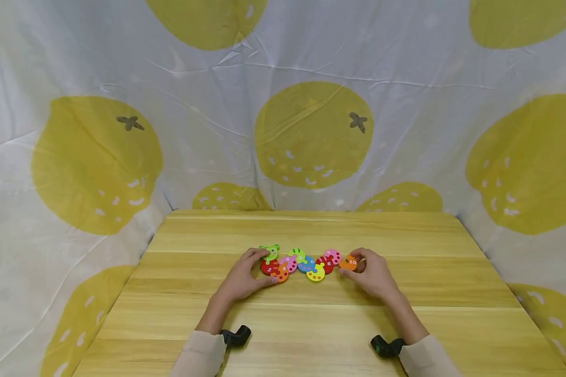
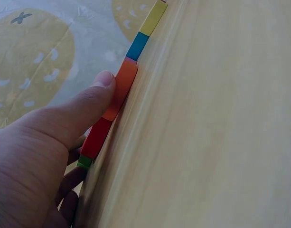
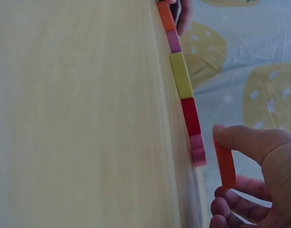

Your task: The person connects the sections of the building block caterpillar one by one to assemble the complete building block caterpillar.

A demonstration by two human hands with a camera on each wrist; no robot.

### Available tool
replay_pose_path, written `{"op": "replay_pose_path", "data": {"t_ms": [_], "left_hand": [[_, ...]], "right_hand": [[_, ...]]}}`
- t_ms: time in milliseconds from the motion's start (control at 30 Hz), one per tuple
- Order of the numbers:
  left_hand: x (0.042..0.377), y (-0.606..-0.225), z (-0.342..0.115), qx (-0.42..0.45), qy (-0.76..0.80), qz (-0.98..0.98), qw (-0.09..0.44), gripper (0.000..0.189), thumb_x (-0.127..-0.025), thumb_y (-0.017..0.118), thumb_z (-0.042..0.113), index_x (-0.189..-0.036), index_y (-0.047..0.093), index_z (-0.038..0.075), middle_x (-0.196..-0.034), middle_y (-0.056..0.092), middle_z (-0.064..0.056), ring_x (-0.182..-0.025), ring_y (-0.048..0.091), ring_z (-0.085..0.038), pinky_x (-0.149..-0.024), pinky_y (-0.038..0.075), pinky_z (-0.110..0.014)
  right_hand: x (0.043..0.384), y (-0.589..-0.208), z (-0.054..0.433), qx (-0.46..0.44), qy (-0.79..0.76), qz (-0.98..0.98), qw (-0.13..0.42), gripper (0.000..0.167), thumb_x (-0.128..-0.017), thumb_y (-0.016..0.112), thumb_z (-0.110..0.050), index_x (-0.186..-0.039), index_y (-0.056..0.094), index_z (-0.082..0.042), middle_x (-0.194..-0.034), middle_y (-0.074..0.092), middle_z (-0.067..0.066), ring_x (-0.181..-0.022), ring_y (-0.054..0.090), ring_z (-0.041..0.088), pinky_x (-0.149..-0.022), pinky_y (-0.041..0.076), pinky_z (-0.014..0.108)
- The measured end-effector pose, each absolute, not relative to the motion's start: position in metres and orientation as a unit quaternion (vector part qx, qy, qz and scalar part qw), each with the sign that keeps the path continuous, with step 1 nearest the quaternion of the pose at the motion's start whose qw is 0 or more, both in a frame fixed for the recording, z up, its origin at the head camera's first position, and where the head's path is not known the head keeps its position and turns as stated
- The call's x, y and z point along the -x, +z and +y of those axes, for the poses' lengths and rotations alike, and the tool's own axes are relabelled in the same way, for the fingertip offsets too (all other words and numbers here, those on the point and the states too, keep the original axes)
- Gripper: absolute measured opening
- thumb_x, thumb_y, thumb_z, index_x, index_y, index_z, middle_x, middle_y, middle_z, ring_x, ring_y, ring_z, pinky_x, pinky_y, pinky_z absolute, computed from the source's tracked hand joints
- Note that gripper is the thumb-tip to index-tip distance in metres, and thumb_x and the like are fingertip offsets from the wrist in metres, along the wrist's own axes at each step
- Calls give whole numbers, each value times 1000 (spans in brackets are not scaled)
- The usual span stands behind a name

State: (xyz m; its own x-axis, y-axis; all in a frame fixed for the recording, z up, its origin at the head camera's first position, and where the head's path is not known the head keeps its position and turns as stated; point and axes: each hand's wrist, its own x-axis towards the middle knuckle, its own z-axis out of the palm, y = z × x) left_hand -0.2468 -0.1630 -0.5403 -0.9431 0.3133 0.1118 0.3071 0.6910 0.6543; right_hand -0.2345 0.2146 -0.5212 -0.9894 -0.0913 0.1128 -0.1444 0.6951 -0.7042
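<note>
A row of joined, numbered caterpillar puzzle pieces lies on the wooden table (image 1: 311, 324), from a green head piece (image 1: 272, 255) at the left to a pink piece (image 1: 332, 256) at the right. My left hand (image 1: 239, 276) spans the left end, its thumb against the edge of the orange piece 3 (image 2: 122, 90) and its fingers at the green head. Between thumb and fingers, my right hand (image 1: 376, 275) pinches the orange piece 10 (image 1: 347, 264), just right of the pink piece. The right wrist view shows this orange piece (image 3: 225, 164) raised off the table, with a gap to the row.
Red, blue, yellow and other pieces make up the zigzag middle of the row, such as the yellow piece (image 1: 316, 273). Black wrist devices (image 1: 236, 336) sit at both sleeves. A lemon-print cloth (image 1: 207, 131) hangs behind and beside the table.
</note>
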Motion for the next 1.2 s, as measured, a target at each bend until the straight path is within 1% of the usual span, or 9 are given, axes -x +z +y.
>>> {"op": "replay_pose_path", "data": {"t_ms": [100, 233, 567, 700, 867, 1033, 1200], "left_hand": [[246, -539, -162, -167, 358, 919, 6, 79, -80, 84, 56, -146, 58, 21, -144, 54, 0, -139, 51, -26, -117, 42, -51], [244, -540, -163, -166, 355, 920, 6, 79, -80, 84, 56, -146, 58, 20, -144, 54, -1, -139, 50, -27, -118, 42, -50], [242, -538, -161, -166, 358, 919, 0, 76, -80, 86, 52, -144, 59, 21, -142, 55, 0, -139, 51, -27, -117, 42, -51], [241, -537, -161, -169, 357, 919, -7, 76, -80, 85, 51, -144, 59, 19, -142, 55, -1, -138, 51, -27, -116, 43, -51], [239, -535, -162, -180, 357, 916, -10, 76, -81, 84, 49, -144, 59, 15, -142, 55, -3, -137, 52, -29, -116, 43, -52], [238, -536, -161, -183, 358, 916, -6, 75, -81, 85, 47, -144, 59, 15, -143, 55, -3, -139, 51, -29, -117, 42, -51], [241, -536, -161, -179, 348, 920, 1, 75, -83, 83, 49, -146, 57, 19, -145, 53, -1, -140, 49, -27, -118, 41, -51]], "right_hand": [[235, -522, 212, -68, 380, -922, 33, 53, -80, 90, -28, -121, 67, -5, -100, 66, 7, -78, 55, 15, -66, 47, 24], [236, -523, 208, -76, 374, -924, 32, 54, -80, 90, -27, -122, 68, -3, -98, 65, 7, -78, 53, 16, -66, 46, 24], [237, -524, 203, -76, 363, -928, 31, 52, -79, 91, -30, -117, 69, -3, -89, 62, 4, -74, 51, 15, -64, 43, 25], [236, -523, 202, -76, 358, -930, 31, 52, -78, 91, -30, -116, 70, -2, -86, 60, 5, -73, 51, 16, -64, 43, 25], [237, -524, 201, -75, 348, -934, 28, 53, -78, 90, -31, -116, 71, 0, -87, 59, 5, -75, 50, 16, -65, 42, 26], [237, -525, 202, -71, 345, -936, 21, 53, -78, 91, -31, -116, 72, 0, -89, 61, 6, -77, 51, 16, -67, 43, 27], [239, -522, 203, -67, 352, -933, 13, 55, -77, 92, -32, -116, 71, 1, -95, 64, 8, -79, 53, 17, -69, 46, 28]]}}
